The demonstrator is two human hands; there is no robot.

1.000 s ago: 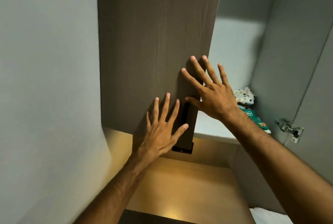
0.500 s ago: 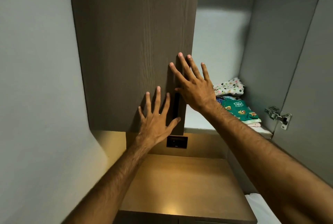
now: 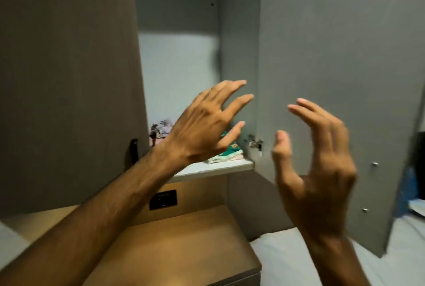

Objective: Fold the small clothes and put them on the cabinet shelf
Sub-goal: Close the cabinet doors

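I am holding my left hand (image 3: 204,129) and right hand (image 3: 319,166) empty, fingers spread, before the folded soft clothes (image 3: 226,156) lying on the flat shelf (image 3: 220,167).

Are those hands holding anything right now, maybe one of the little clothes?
Nothing is held. The left hand and right hand are both open and empty in the air, with no grip on anything. The folded clothes lie on the cabinet shelf.

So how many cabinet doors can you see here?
2. The brown door on the left is shut; the grey door on the right stands open beside the shelf. Others may lie outside the view.
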